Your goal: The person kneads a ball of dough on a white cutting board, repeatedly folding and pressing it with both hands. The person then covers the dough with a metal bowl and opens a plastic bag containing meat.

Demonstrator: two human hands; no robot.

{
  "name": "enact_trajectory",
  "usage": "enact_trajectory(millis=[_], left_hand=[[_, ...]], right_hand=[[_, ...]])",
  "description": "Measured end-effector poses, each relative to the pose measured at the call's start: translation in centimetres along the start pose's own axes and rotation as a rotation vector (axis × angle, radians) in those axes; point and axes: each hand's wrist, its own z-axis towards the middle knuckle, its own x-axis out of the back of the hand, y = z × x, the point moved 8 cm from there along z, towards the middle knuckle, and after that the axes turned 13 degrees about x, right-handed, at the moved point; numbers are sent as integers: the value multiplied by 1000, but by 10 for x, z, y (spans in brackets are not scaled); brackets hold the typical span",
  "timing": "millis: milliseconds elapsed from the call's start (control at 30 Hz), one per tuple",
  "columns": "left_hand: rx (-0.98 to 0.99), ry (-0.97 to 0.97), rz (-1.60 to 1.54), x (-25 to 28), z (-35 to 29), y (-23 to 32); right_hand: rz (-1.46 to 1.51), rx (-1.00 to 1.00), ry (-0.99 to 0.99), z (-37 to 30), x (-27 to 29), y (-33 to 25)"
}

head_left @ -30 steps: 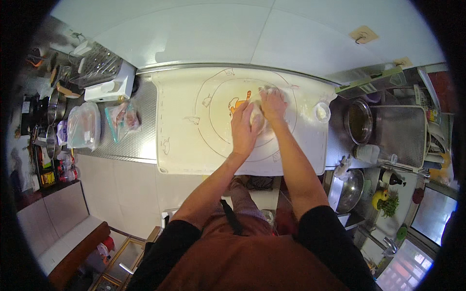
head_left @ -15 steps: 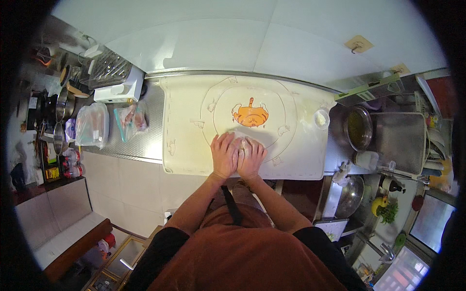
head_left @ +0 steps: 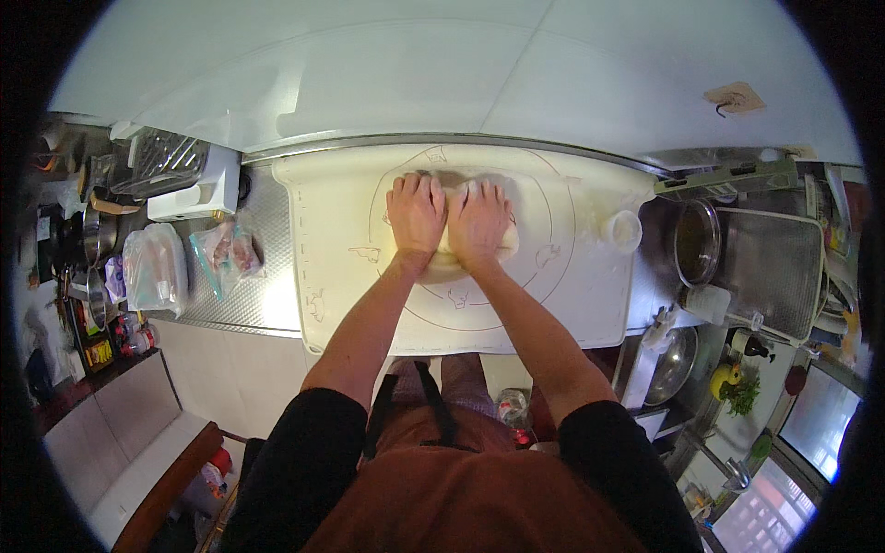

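Observation:
A pale lump of dough (head_left: 507,243) lies on the cream kneading mat (head_left: 332,198), mostly hidden under my hands. My left hand (head_left: 417,217) presses on its left part, fingers bent over toward the far side. Beside it, my right hand (head_left: 478,221) bears down on the right part with its fingers curled the same way, and some dough shows past its outer edge. Both arms reach well forward. Printed circles and small outline drawings surround the dough on the mat.
A small white bowl (head_left: 622,231) stands at the mat's right edge. Farther right are a metal bowl (head_left: 697,242) and a wire-mesh rack (head_left: 770,267). Left of the mat lie a bag with pinkish contents (head_left: 226,255) and a bagged plastic container (head_left: 155,267). A wall (head_left: 396,74) rises behind the counter.
Both hands have moved forward from near the mat's front to its far half, with the dough under them. The orange cartoon print is now covered.

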Motion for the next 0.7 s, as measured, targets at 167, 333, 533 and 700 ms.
enact_trajectory(millis=[167, 333, 533, 700], left_hand=[[111, -36, 41, -17, 24, -3], [339, -375, -322, 4, -31, -18], [39, -303, -700, 104, -182, 5], [-80, -389, -652, 98, -153, -16]], right_hand=[[-2, -28, -9, 28, -13, 11], [51, -27, -269, -6, 12, 5], [239, -145, 257, -134, 81, -25], [57, -19, 336, -141, 72, -15]])
